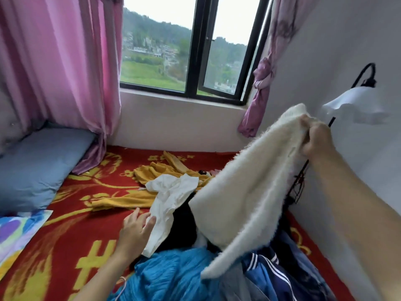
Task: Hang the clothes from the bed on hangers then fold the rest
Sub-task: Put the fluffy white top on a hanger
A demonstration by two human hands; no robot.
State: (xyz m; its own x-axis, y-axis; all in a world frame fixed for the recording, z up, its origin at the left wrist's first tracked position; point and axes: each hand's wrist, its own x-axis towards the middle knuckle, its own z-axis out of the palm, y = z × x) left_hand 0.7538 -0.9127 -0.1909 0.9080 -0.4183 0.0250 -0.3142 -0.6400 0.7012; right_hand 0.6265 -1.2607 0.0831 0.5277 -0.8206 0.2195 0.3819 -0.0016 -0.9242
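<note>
Grips a bunched edge of the fluffy white sweater (245, 192) in the right hand (316, 137), fingers curled tight into the knit, and holds it up at the right of the frame so that the rest trails down toward lower centre. Reaches with the left hand (135, 230) at lower centre, fingers straight and slightly spread, tips touching a thin white garment (171, 198) that lies over something black.

Leaves the rest of the clothes on the red patterned bed cover (76, 235): a mustard garment (156, 172) spread at centre frame, a bright blue garment (173, 276) and a navy striped jacket (271, 276) heaped along the bottom edge. Shows a blue-grey pillow (36, 166) at left and a wall lamp (355, 103) at upper right.

Looks like the very start of the hanging step: one piece picked from the pile, nothing hung or folded yet. Calls next for a hanger (none plainly in view; the dark wiry shapes against the wall at right are too blurred to name), then for both hands on the sweater to find its neckline and shoulders. Warrants a gentle hand, as a loose, fuzzy knit of this kind seems likely to stretch or slip.
</note>
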